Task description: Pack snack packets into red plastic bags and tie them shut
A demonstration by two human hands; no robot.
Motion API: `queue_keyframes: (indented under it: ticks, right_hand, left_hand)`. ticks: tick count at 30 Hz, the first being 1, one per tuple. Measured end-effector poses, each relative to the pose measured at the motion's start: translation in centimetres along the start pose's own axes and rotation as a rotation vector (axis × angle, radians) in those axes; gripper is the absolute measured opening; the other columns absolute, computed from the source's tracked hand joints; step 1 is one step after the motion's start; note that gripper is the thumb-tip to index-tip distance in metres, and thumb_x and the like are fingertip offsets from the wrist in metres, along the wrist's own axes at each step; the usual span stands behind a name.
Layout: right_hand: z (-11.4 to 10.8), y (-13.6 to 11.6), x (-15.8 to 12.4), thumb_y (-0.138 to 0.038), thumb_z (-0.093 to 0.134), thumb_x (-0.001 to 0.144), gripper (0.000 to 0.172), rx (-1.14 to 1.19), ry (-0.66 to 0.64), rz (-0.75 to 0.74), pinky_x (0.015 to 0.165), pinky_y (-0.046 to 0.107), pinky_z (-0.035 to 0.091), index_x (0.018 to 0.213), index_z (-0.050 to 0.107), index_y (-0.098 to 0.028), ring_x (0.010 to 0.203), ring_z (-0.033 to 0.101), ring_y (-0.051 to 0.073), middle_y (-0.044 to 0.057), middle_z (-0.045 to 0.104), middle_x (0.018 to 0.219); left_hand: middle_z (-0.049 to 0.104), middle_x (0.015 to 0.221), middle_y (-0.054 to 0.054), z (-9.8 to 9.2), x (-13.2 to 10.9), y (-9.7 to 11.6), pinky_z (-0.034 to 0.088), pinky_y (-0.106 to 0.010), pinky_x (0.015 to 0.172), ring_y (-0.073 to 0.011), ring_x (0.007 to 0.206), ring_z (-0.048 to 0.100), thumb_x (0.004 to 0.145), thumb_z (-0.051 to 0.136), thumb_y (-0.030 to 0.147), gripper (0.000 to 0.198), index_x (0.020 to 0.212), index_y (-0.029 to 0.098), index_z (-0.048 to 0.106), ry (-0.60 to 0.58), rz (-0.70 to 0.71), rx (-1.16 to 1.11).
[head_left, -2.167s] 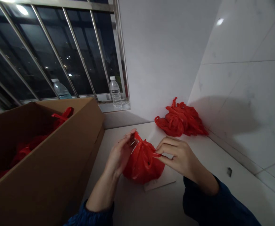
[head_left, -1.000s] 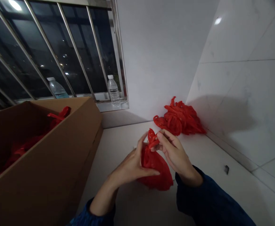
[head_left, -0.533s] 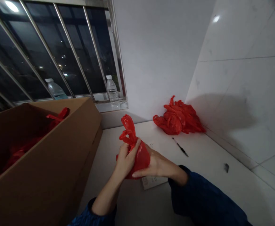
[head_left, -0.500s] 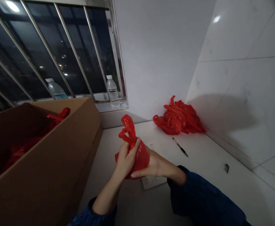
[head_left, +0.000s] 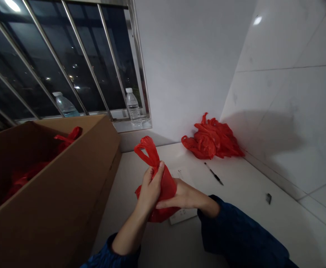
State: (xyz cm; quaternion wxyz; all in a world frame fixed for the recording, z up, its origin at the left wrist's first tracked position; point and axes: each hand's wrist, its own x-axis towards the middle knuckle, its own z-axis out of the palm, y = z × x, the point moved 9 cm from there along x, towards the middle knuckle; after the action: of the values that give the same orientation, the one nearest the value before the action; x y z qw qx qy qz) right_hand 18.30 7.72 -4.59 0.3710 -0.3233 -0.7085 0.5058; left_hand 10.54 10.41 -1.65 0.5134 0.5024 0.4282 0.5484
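A small filled red plastic bag [head_left: 165,184] with its handles bunched upward is held above the white counter [head_left: 235,201]. My left hand [head_left: 149,190] is wrapped round the bag's neck just under the handles. My right hand [head_left: 179,196] cups the bag's side and underside, fingers pressed against it. Both sleeves are dark blue.
A large open cardboard box [head_left: 67,178] with red bags inside stands at the left. A pile of red bags [head_left: 211,137] lies in the far corner. A pen [head_left: 213,173], a paper sheet [head_left: 182,214] and a small dark object [head_left: 268,198] lie on the counter. Two water bottles [head_left: 132,106] stand at the barred window.
The bag's handles were pulled together and its neck was gathered. Both hands then lifted the bag off the paper and shifted it slightly left, toward the box.
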Motion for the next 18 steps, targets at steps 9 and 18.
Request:
queue_keyframes:
  ticks: [9, 18]
  right_hand:
    - [0.0, 0.2, -0.2, -0.036, 0.081, 0.074, 0.044, -0.008, -0.015, 0.028, 0.09, 0.04, 0.054, 0.114, 0.066, -0.022, 0.1, 0.067, 0.025, 0.004, 0.073, 0.108]
    - [0.0, 1.0, 0.0, -0.035, 0.082, 0.071, 0.046, -0.045, 0.011, 0.05, 0.088, 0.038, 0.055, 0.112, 0.067, -0.021, 0.096, 0.068, 0.024, 0.003, 0.073, 0.102]
  left_hand:
    - [0.051, 0.058, 0.005, 0.2, -0.2, -0.7, 0.04, -0.018, 0.051, -0.0079, 0.051, 0.044, 0.075, 0.07, 0.061, 0.048, 0.07, 0.017, 0.05, -0.013, -0.04, -0.036]
    - [0.052, 0.057, 0.005, 0.2, -0.1, -0.8, 0.04, -0.018, 0.051, -0.008, 0.051, 0.045, 0.074, 0.07, 0.062, 0.049, 0.069, 0.017, 0.051, -0.011, -0.036, -0.035]
